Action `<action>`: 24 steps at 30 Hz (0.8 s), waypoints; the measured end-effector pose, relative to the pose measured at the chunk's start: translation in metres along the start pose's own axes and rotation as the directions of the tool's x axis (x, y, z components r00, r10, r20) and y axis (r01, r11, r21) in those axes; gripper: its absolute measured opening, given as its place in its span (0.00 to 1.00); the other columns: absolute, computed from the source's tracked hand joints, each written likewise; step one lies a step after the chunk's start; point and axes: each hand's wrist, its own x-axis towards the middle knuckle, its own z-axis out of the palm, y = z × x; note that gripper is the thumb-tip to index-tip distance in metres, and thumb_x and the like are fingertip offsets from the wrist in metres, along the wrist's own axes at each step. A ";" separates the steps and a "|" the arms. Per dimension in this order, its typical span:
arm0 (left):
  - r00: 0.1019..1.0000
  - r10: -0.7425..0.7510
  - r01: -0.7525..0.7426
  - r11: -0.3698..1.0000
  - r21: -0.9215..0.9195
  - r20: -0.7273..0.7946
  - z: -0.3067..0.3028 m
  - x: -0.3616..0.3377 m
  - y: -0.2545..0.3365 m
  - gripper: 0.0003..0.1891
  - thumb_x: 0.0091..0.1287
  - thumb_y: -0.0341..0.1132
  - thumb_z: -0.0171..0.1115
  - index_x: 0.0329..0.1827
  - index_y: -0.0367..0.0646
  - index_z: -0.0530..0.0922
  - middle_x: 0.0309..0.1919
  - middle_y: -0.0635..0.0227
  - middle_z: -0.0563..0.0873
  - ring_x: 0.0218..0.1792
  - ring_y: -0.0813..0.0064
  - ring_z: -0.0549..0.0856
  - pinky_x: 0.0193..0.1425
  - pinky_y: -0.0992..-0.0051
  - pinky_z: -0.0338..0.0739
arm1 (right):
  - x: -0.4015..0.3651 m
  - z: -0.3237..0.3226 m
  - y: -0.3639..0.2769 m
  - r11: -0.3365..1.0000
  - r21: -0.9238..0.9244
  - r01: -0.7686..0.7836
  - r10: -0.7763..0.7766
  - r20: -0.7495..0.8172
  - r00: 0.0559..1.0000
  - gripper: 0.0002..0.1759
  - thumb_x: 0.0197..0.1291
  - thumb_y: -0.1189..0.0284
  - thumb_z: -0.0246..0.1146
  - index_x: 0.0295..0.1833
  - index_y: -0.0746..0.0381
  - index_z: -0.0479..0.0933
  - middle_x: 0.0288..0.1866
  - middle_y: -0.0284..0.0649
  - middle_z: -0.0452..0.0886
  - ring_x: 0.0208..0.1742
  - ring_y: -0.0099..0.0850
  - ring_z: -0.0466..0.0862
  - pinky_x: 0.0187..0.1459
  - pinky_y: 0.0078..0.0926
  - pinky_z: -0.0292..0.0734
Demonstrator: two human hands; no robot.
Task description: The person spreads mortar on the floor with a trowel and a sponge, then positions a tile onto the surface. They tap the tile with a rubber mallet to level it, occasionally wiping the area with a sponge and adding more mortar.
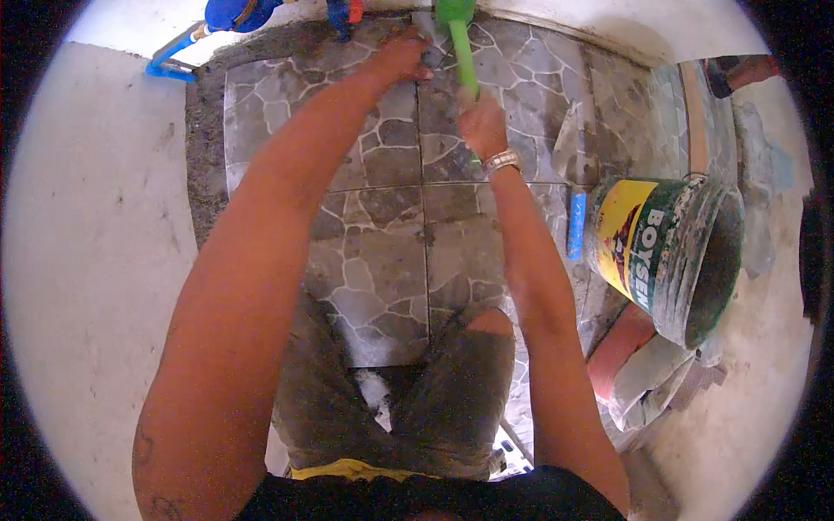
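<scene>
My right hand (483, 124), with a watch at the wrist, is wrapped round the long handle of a green mallet (463, 56). Its head is at the top edge, partly cut off. My left hand (404, 57) is low over the far stone-patterned floor tile (391, 135), beside the joint between two tiles, its thumb and fingers apart. A narrow pale strip shows just past its fingertips. To the right of my right forearm lies a tool with a blue handle (576, 226), its flat blade pointing away from me.
A Boysen paint bucket (627, 239) lies tipped on the right, mouth outward, with crumpled sacks (651, 378) below it. A wooden strip (695, 130) lies behind it. Blue pipe (169, 65) and a blue round fitting (236, 12) stand at the far left wall, along rough mortar (207, 148).
</scene>
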 end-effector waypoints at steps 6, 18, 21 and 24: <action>1.000 -0.016 0.016 0.999 -0.032 0.005 0.004 0.001 -0.002 0.42 0.50 0.56 0.70 0.68 0.46 0.70 0.59 0.46 0.77 0.58 0.40 0.76 0.64 0.50 0.69 | -0.007 0.006 0.005 0.999 -0.031 0.033 -0.033 0.009 0.999 0.21 0.66 0.56 0.54 0.42 0.66 0.73 0.32 0.59 0.81 0.36 0.61 0.81 0.37 0.56 0.75; 0.972 -0.132 0.158 0.980 -0.124 0.197 -0.004 0.008 -0.007 0.51 0.47 0.53 0.75 0.72 0.38 0.61 0.72 0.47 0.60 0.70 0.43 0.62 0.73 0.56 0.62 | -0.009 -0.018 0.000 0.993 0.014 0.116 -0.117 0.071 0.991 0.19 0.67 0.59 0.54 0.43 0.66 0.72 0.32 0.60 0.80 0.34 0.57 0.81 0.31 0.53 0.74; 0.985 -0.171 0.165 0.969 -0.185 -0.019 0.004 -0.001 -0.001 0.53 0.45 0.52 0.77 0.67 0.25 0.61 0.71 0.42 0.60 0.70 0.45 0.63 0.73 0.60 0.63 | -0.027 -0.011 0.004 0.996 0.050 0.071 -0.073 0.040 0.997 0.19 0.68 0.57 0.54 0.42 0.65 0.73 0.28 0.56 0.80 0.30 0.55 0.81 0.29 0.47 0.72; 0.998 -0.060 0.061 0.993 -0.102 0.021 0.008 0.004 -0.010 0.53 0.44 0.53 0.77 0.65 0.23 0.62 0.69 0.39 0.61 0.69 0.46 0.65 0.72 0.61 0.63 | -0.031 -0.003 0.011 0.997 -0.006 0.078 -0.078 0.047 0.996 0.20 0.68 0.57 0.54 0.42 0.65 0.74 0.25 0.54 0.79 0.28 0.54 0.80 0.28 0.43 0.71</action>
